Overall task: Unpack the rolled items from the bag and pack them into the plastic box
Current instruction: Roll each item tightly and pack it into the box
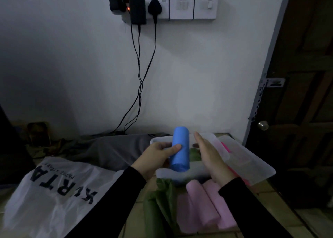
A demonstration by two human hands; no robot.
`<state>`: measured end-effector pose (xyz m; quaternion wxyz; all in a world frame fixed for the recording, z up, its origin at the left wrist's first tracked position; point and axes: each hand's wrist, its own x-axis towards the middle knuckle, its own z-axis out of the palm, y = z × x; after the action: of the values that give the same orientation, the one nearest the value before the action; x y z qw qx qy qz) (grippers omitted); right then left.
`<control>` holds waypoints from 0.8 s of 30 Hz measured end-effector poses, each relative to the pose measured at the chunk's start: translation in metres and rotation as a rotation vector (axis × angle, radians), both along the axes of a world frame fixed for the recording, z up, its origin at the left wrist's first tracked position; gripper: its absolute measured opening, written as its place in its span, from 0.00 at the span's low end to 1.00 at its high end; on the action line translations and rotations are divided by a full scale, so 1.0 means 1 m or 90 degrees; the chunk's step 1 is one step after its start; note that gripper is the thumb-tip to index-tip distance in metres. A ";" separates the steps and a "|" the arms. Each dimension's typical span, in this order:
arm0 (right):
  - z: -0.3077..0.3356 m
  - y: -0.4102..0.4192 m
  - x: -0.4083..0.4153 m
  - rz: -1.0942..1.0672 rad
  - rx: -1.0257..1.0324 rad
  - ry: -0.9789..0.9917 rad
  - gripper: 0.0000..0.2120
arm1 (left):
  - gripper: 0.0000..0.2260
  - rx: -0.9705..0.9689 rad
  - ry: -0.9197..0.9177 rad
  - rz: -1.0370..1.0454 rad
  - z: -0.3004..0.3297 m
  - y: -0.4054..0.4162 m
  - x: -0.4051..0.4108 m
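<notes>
My left hand grips a blue roll and holds it upright over the clear plastic box on the floor. My right hand hovers flat beside the roll with its fingers straight, holding nothing. A green roll lies inside the box between the two hands. In front of the box lie pink rolls and green rolls. The white plastic bag with black letters lies at the lower left.
The box's clear lid rests tilted on the right, over something pink. Grey cloth lies behind the bag. Black cables hang from wall sockets down to the floor. A dark door stands at the right.
</notes>
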<state>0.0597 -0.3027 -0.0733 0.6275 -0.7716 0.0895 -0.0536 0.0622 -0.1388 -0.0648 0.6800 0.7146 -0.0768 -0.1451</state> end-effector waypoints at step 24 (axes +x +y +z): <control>-0.065 -0.096 0.071 -0.026 -0.443 0.024 0.22 | 0.16 1.024 -0.048 -0.044 -0.052 -0.051 0.089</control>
<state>0.1302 -0.3983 -0.1380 0.3242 -0.9381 0.0927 -0.0789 0.1514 -0.1900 -0.1164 -0.0507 0.9869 0.0061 -0.1527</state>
